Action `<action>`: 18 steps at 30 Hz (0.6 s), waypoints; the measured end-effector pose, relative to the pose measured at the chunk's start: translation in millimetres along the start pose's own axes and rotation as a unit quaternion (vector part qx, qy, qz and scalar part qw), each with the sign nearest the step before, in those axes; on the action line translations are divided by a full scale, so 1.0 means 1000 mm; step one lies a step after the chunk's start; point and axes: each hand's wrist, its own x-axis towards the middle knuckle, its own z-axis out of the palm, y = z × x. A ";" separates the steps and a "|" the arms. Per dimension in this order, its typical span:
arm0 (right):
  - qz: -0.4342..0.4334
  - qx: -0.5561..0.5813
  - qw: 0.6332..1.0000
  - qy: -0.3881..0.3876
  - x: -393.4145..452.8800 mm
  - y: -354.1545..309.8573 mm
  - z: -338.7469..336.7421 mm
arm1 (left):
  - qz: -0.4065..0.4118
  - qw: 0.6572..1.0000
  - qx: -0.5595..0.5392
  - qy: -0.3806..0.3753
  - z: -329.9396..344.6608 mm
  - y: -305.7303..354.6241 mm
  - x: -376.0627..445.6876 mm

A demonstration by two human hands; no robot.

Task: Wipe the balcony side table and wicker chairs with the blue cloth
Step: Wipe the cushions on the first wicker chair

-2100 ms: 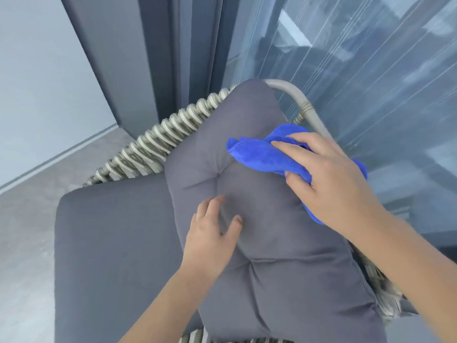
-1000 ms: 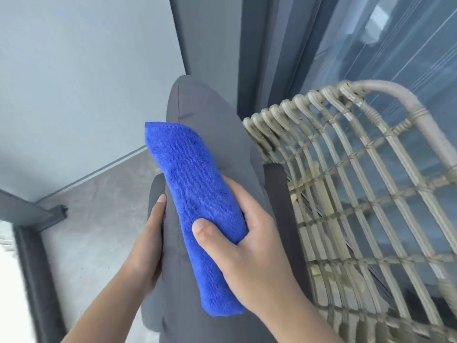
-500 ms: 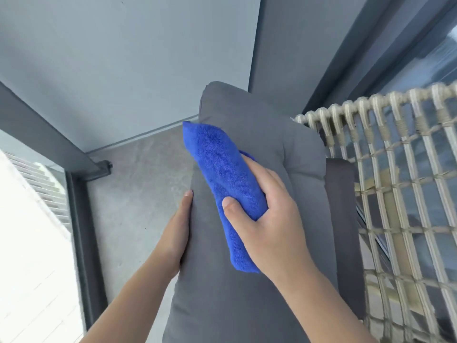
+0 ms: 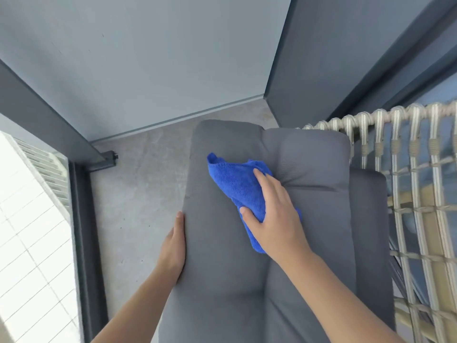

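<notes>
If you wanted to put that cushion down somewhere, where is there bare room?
The concrete floor left of the grey cushion looks bare, bordered by the wall's skirting behind and the dark railing post on the left. The right is crowded: the wicker chair and its seat pad. The left hand steadies the cushion; the right hand presses the blue cloth on it.

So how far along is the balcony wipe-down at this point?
Nothing here looks finished. In hand: the right hand presses the blue cloth onto the grey chair cushion, while the left hand steadies the cushion's edge. Left: the wicker chair frame beside it is untouched, and the side table is out of view, so its state cannot be judged.
</notes>
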 end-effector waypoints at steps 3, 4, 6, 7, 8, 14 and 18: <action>-0.017 0.009 1.000 0.006 0.005 0.000 0.009 | 0.013 0.999 -0.027 -0.024 0.003 -0.008 0.004; -0.028 0.008 0.999 0.015 0.007 -0.001 0.009 | 0.018 0.999 -0.036 -0.026 0.005 -0.008 0.003; -0.042 0.007 0.999 0.034 0.012 -0.003 0.003 | 0.025 0.998 -0.050 -0.033 0.011 -0.007 0.000; -0.045 0.004 0.998 0.042 0.016 -0.004 -0.002 | 0.029 0.997 -0.051 -0.041 0.016 -0.006 -0.001; -0.048 0.001 0.998 0.049 0.021 -0.004 -0.006 | 0.030 0.997 -0.051 -0.051 0.022 -0.005 -0.002; -0.078 -0.054 0.994 0.060 0.070 0.002 -0.044 | 0.046 0.991 -0.027 -0.120 0.074 0.011 -0.010; -0.104 -0.115 0.986 0.054 0.113 0.013 -0.080 | 0.038 0.991 -0.001 -0.125 0.107 0.011 -0.013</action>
